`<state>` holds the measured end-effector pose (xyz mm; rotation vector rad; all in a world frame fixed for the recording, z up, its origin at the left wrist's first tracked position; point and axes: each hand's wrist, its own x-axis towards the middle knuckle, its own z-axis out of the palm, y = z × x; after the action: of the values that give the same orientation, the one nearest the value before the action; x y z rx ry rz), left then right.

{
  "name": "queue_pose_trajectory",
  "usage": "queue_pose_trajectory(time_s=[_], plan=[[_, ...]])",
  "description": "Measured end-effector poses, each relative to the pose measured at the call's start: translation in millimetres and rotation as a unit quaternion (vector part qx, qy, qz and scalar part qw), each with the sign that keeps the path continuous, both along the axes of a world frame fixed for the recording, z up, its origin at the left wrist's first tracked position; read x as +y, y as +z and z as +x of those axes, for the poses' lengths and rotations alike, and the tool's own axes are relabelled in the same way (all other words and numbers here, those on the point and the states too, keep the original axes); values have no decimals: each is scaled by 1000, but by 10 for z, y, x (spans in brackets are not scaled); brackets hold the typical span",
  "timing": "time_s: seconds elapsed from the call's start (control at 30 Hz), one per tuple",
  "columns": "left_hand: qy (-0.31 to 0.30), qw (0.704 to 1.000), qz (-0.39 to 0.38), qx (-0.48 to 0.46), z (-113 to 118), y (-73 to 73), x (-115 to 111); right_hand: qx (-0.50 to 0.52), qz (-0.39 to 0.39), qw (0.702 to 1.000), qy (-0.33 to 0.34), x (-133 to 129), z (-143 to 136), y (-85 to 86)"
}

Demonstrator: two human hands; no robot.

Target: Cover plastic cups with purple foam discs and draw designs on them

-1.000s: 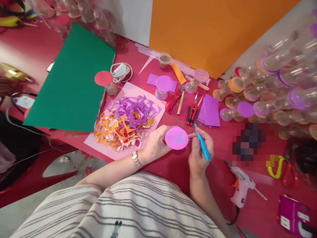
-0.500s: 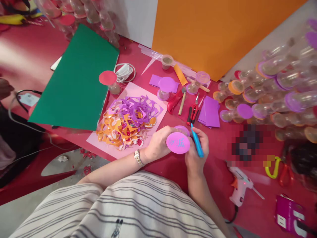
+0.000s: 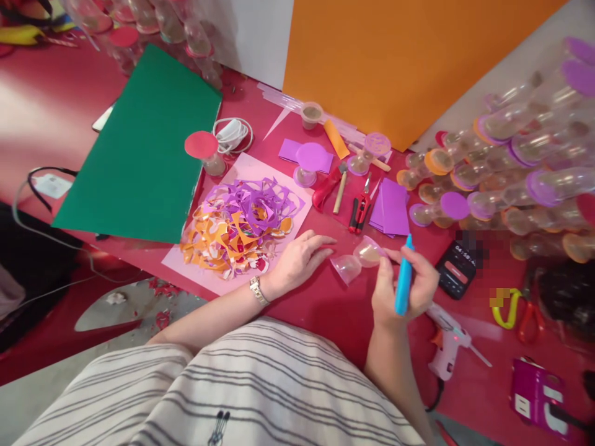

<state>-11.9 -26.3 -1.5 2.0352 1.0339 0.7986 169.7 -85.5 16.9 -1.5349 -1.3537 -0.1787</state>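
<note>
An hourglass made of two clear plastic cups lies tilted just over the red tabletop, its purple-capped end by my right fingertips. My right hand pinches that end between thumb and finger and also grips a blue marker pointing up. To the left of the cups, my left hand is empty, its fingers stretched out and apart. Beyond the hands lie red-handled pliers, a wooden-handled tool and a stack of purple cards.
Purple and orange paper scraps cover a pink sheet. A green board lies left; more hourglasses are stacked right. A phone, a glue gun with its light on, and scissors lie at the right.
The left hand has let go of the hourglass. The right hand has moved right with the marker and turned the hourglass onto its side, so its purple lid with blue writing no longer faces up.
</note>
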Motion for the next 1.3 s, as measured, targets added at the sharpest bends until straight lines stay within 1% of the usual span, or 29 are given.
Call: queue_pose_trajectory(time_s=[0.03,0.1,0.17,0.3,0.37,0.43,0.5,0.6,0.67,0.73,0.87,0.97,1.13,1.3], plan=[[2,1000,-7,-6,-3,7,3,-76,12,997,25,-15,-3,-2],[-1,1000,-20,-11,-7,26,1,-196,28,977,83,-44,-15,-9],[-18,999,-37,-7,-10,47,-3,-243,31,963,116,-73,-40,-12],[-64,996,-61,18,-3,66,-4,-227,19,960,164,-146,-107,22],[-81,994,-65,31,10,65,-11,-203,10,959,197,-188,-140,51],[-93,993,-65,40,29,63,-29,-164,1,963,215,-229,-168,79],[-100,992,-62,44,49,64,-53,-97,-6,974,203,-266,-189,102],[-102,992,-57,38,64,77,-79,19,1,991,133,-305,-202,136],[-95,993,-61,22,61,92,-81,81,9,992,92,-312,-204,165],[-86,994,-69,12,50,104,-72,120,4,988,93,-299,-214,193],[-80,994,-75,20,27,103,-45,168,-21,977,132,-215,-281,219],[-77,994,-66,34,26,75,-34,171,-25,974,143,-140,-329,191],[-75,995,-62,36,49,30,-40,125,-52,981,139,-95,-321,126],[-80,990,-47,105,51,50,-54,51,-81,987,126,-107,-317,141]])
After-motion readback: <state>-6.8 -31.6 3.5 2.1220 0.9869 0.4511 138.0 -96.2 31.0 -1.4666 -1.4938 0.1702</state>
